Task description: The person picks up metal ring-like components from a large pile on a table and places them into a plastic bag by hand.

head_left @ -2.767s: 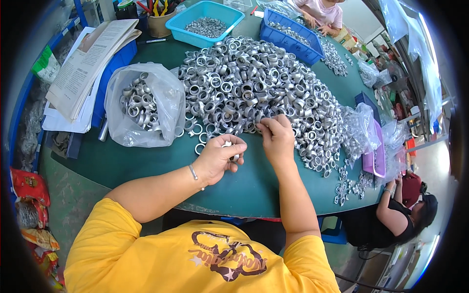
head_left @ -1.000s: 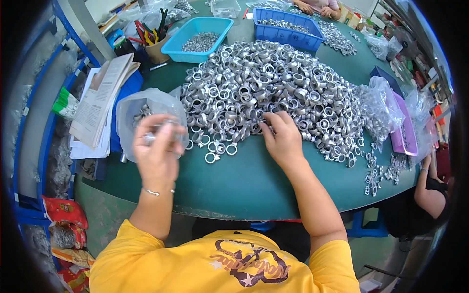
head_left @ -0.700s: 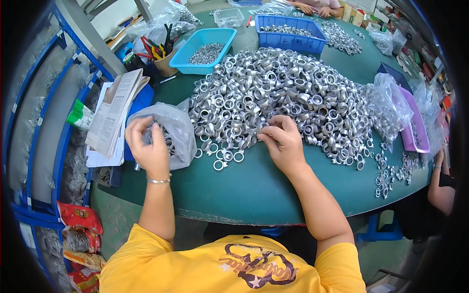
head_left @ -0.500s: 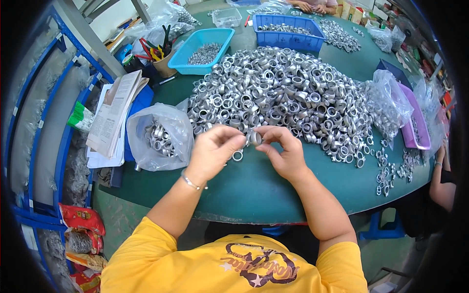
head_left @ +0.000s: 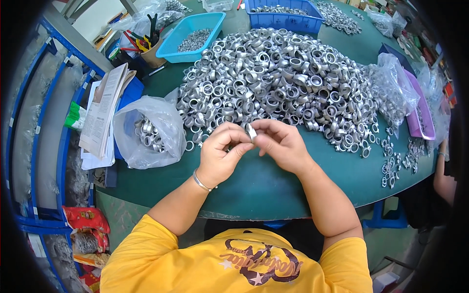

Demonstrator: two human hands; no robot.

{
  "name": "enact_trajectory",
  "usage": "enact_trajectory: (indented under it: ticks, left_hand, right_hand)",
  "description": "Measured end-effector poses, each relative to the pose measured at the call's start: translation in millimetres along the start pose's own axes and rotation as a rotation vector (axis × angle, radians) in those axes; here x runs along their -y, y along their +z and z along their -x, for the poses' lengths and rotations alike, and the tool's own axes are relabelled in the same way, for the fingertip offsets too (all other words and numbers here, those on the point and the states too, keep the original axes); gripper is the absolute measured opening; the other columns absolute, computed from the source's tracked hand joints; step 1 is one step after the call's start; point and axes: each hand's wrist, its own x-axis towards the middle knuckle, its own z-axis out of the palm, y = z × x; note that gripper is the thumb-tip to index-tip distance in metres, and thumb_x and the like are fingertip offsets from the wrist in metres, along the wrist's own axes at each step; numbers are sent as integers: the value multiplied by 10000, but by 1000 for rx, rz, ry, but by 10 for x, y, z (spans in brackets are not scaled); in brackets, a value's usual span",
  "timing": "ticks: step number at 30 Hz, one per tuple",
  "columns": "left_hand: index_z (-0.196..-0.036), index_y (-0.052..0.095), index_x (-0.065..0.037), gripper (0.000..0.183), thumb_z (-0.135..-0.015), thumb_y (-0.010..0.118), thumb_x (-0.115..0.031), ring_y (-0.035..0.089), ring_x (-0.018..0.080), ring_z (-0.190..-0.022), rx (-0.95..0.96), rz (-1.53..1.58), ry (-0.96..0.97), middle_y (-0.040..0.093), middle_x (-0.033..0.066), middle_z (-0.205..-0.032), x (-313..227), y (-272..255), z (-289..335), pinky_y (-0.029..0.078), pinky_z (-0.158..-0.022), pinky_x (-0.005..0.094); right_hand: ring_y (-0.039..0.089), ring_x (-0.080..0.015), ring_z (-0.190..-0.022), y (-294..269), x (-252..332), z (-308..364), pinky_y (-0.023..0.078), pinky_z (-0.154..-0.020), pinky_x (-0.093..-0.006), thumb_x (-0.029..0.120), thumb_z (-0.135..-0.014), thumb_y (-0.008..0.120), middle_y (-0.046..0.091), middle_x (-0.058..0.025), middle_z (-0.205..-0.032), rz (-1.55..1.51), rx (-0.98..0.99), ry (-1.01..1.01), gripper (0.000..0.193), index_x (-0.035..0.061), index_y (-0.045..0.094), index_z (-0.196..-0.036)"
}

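Between my fingertips, close to the front of a big heap of silvery metal rings (head_left: 273, 78), is one metal ring (head_left: 251, 132), turned nearly edge-on. My right hand (head_left: 284, 146) pinches it between thumb and fingers. The closed fingers of my left hand (head_left: 222, 152) meet it from the other side, thumb and forefinger at its lower edge. Fingers cover part of the ring. Left of my left hand stands an open clear plastic bag (head_left: 168, 129) with several similar rings inside. A loose ring (head_left: 189, 145) lies on the green table between bag and hand.
Behind the heap are a light-blue tray (head_left: 215, 29) and a blue crate (head_left: 312, 22) of small metal parts. Papers (head_left: 105, 112) and a tool holder (head_left: 152, 56) stand left. A plastic bag (head_left: 391, 88), pink tray (head_left: 420, 128) and small loose rings (head_left: 391, 171) lie right. Another person's arm (head_left: 443, 178) shows far right.
The ring between my hands has turned from face-on to nearly edge-on. My fingers have shifted around it. The whole view has tilted slightly, moving the table's contents up in the picture.
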Motion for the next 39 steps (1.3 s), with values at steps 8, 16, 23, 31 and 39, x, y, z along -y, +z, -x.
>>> enact_trajectory:
  ticks: [8,16,23,31,39]
  left_hand:
    - [-805,592,28,73,-753,639,4,509,112,-735,-49,23,44,536,53,-830,-37,36,6,419,-626,208]
    - [-858,616,7,108,-761,650,-26,549,91,-710,-37,-41,61,572,42,-828,-4,8,28,450,-619,198]
    - [-1070,519,21,232,-871,533,-98,577,109,-776,-83,580,-449,593,61,-888,55,51,16,501,-663,241]
    - [-899,539,-40,282,-911,444,-305,396,93,-528,-166,942,-685,461,11,-681,87,-114,-86,271,-397,177]
    - [-851,535,-51,90,-828,595,-115,454,67,-520,-239,575,-537,516,2,-669,56,20,-38,304,-413,172]
  right_hand:
    - [529,-106,-861,-15,-114,-37,484,-689,-217,-29,-737,636,552,-43,-998,3,12,-336,302,11,573,-1029]
    - [541,-115,-838,-2,-113,-40,484,-676,-220,-47,-703,649,556,-57,-978,44,-15,-375,293,28,596,-982]
    - [584,-201,-720,83,56,-5,483,-614,-271,-30,-658,687,564,-98,-875,628,-106,-754,281,33,615,-923]
    - [542,-242,-660,-98,-86,-130,445,-570,-318,1,-684,650,555,-92,-723,867,-468,-655,93,32,599,-754]
    - [520,-263,-729,-25,-259,-204,440,-641,-360,61,-658,674,525,-69,-744,1120,-352,-535,113,56,588,-731]
